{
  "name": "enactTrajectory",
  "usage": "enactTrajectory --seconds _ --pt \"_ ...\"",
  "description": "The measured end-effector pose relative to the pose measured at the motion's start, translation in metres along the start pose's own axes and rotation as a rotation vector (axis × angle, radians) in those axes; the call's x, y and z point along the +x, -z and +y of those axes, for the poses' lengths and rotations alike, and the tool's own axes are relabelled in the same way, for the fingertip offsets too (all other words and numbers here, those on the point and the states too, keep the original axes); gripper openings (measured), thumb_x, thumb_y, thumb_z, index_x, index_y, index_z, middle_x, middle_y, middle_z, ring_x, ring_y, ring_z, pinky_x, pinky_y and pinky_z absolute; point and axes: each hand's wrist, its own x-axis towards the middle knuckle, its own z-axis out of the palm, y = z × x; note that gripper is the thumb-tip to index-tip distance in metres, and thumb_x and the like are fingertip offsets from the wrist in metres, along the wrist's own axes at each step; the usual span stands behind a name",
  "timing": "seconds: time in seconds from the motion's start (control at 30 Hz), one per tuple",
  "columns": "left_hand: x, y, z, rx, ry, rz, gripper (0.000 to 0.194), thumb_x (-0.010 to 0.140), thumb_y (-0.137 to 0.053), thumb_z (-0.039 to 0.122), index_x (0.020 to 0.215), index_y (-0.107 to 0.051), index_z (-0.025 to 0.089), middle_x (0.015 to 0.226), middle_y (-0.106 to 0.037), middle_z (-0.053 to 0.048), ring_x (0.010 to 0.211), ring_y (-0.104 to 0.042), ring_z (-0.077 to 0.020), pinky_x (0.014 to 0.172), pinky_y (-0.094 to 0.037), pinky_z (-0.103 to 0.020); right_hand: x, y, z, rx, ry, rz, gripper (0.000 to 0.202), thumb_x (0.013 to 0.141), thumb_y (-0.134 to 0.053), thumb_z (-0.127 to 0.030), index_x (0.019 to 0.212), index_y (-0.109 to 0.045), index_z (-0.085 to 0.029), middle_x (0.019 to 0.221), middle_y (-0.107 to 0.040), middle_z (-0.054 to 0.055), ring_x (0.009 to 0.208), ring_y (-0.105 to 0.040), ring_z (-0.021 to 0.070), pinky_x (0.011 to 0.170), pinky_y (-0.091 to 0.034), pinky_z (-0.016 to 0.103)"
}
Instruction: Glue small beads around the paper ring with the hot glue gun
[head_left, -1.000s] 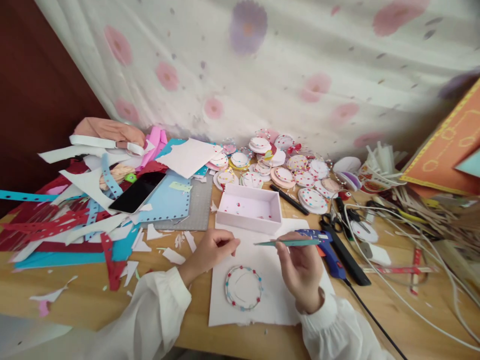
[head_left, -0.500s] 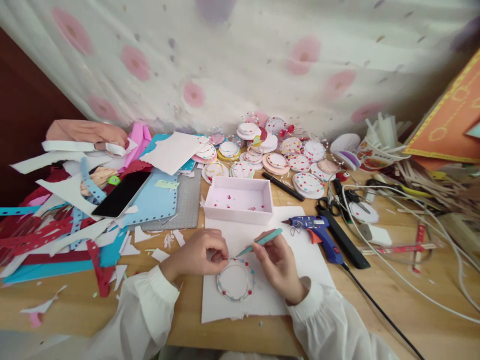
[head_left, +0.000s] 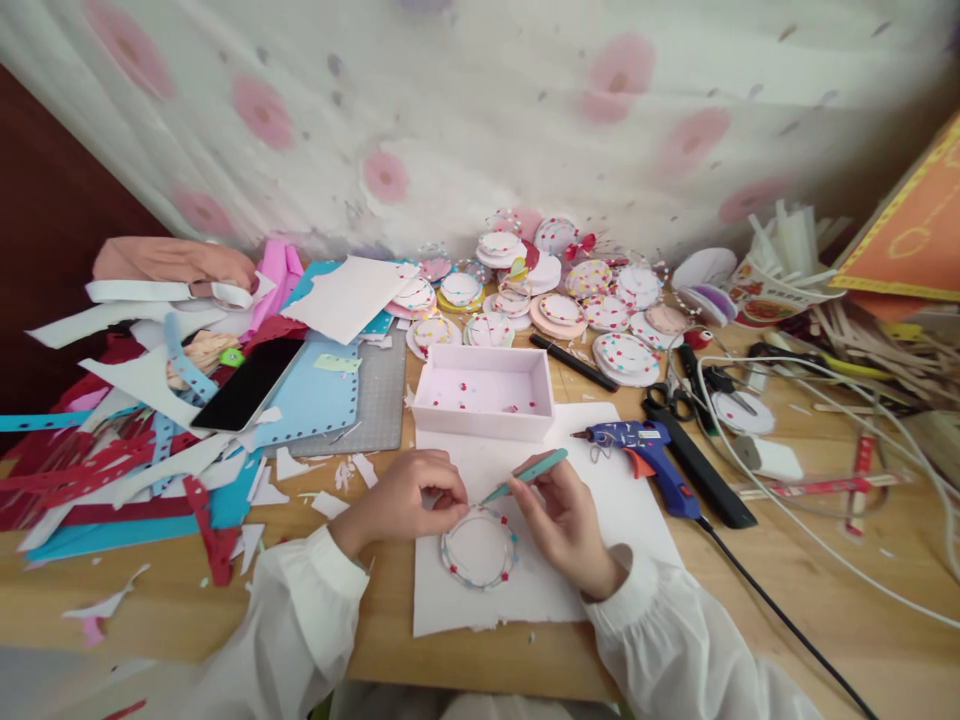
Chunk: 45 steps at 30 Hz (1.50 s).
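A wire ring strung with red and pale blue beads [head_left: 444, 562] lies on the white sheet [head_left: 433, 612] in front of me. My left hand [head_left: 411, 498] is closed in a pinch at the ring's upper left edge; its fingertips partly hide that spot. In my right hand [head_left: 562, 520], teal tweezers [head_left: 534, 468] are held like a pen. Their tips point down to the left, at the top of the ring, close to my left fingertips. Whether the tips grip a bead is too small to tell.
Behind the ring stands a pale pink box [head_left: 480, 418] with several tiny red pieces inside. On the right are a blue glue gun [head_left: 651, 455], scissors [head_left: 670, 402] and a white cable. Decorated paper discs [head_left: 626, 355] crowd the back. Paper scraps and a phone [head_left: 250, 385] lie left.
The whole view has shifted slightly as the head moved. Both hands, the tweezers and the beaded ring keep nearly the same positions on the white sheet.
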Motion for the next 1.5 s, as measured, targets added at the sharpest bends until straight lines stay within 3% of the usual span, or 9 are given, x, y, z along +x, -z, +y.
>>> enactTrajectory --seconds 0.5,0.73,0.93,1.5 --pt "0.001 0.000 -0.001 0.026 0.013 -0.003 0.012 0.077 -0.062 0.014 0.066 -0.067 0.015 0.061 -0.061 -0.002 0.064 -0.056 -0.0142 0.061 -0.040 -0.024 -0.002 0.001 0.001 -0.049 0.031 -0.031 0.006 0.087 -0.058 -0.019 0.090 -0.054 -0.022 0.079 -0.059 0.002 0.072 -0.057 0.0159 0.064 -0.048 0.029" --pt "0.001 -0.001 -0.002 0.010 0.014 -0.010 0.012 0.077 -0.063 0.015 0.065 -0.067 0.015 0.061 -0.061 -0.001 0.063 -0.056 -0.0138 0.061 -0.040 -0.024 -0.001 0.003 -0.003 0.010 0.065 0.024 0.007 0.089 -0.056 -0.019 0.095 -0.055 -0.023 0.085 -0.060 0.004 0.077 -0.060 0.0182 0.068 -0.050 0.032" --pt "0.001 -0.001 -0.002 0.010 0.021 -0.002 0.012 0.077 -0.063 0.016 0.066 -0.067 0.015 0.060 -0.061 -0.002 0.062 -0.055 -0.0140 0.060 -0.040 -0.024 -0.002 0.004 -0.009 -0.042 0.129 -0.086 0.008 0.088 -0.055 -0.018 0.095 -0.057 -0.021 0.079 -0.060 0.004 0.071 -0.059 0.0176 0.062 -0.049 0.032" --pt "0.000 -0.001 -0.002 0.005 -0.006 0.016 0.013 0.078 -0.061 0.015 0.066 -0.066 0.016 0.062 -0.061 -0.002 0.064 -0.056 -0.0139 0.060 -0.040 -0.024 0.001 0.004 -0.014 -0.126 0.209 -0.109 0.012 0.087 -0.055 -0.013 0.093 -0.054 -0.023 0.076 -0.058 0.001 0.068 -0.057 0.0154 0.060 -0.048 0.029"
